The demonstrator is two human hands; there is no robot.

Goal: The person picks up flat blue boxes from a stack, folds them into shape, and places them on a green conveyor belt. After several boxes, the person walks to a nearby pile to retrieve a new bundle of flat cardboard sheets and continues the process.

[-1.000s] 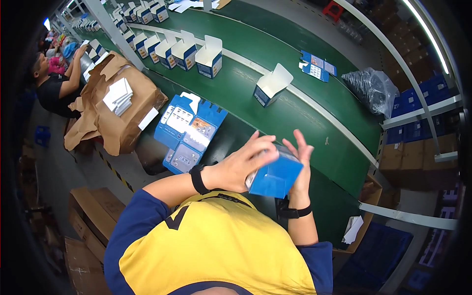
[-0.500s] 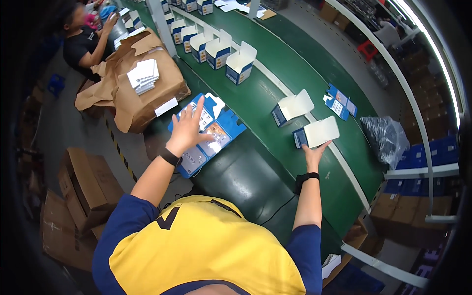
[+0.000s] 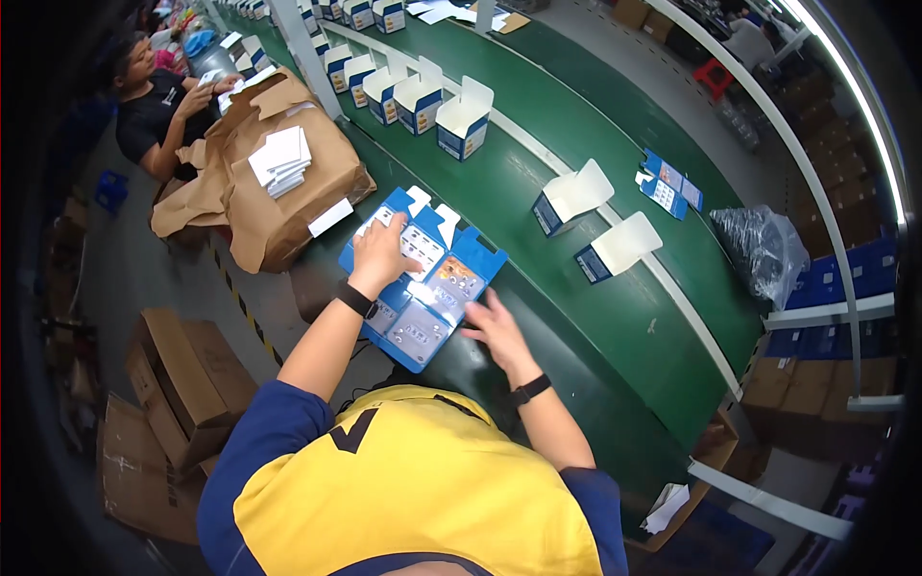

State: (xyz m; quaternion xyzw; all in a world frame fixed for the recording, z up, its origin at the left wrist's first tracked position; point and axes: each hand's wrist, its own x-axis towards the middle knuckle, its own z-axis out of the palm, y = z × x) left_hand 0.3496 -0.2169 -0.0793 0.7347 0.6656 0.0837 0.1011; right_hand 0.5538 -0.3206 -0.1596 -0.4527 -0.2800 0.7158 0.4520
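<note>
From the head view, I have my left hand (image 3: 379, 254) flat, fingers spread, on the stack of flat blue cartons (image 3: 420, 278) at the near edge of the green conveyor belt (image 3: 538, 230). My right hand (image 3: 495, 324) touches the stack's right edge, grip open. Two assembled open boxes (image 3: 600, 226) stand farther along the belt.

Left hand (image 3: 381, 254) lies flat on a stack of flat blue cartons (image 3: 423, 278) at the near edge of the green conveyor belt (image 3: 538, 240); right hand (image 3: 495, 326) touches the stack's right edge, fingers spread. Two open blue-and-white boxes (image 3: 605, 230) stand farther out on the belt, more in a row upstream. A brown paper bag (image 3: 279, 192) holding white sheets sits left of the stack, with another person behind it.
</note>
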